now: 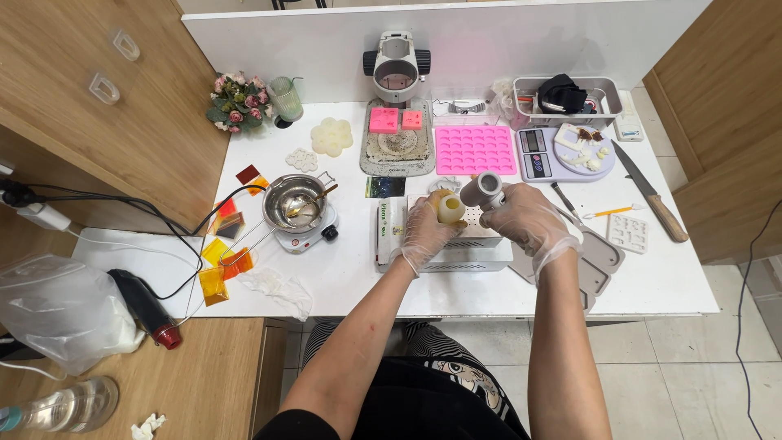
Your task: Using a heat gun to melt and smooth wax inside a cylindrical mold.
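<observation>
A pale yellow round piece sits in the gloved left hand, fingers closed around it, above a white box-shaped appliance near the counter's front edge. Touching it, a grey cylinder is gripped by the closed fingers of the gloved right hand. A label strip runs down the appliance's left end. Behind lies a pink mould tray; left, a steel bowl. Bare counter opens front right.

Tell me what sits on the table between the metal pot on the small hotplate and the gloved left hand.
In the head view, between the metal pot and the left hand, only bare white table shows, up to the end of the white box-shaped device under the hand.
</observation>
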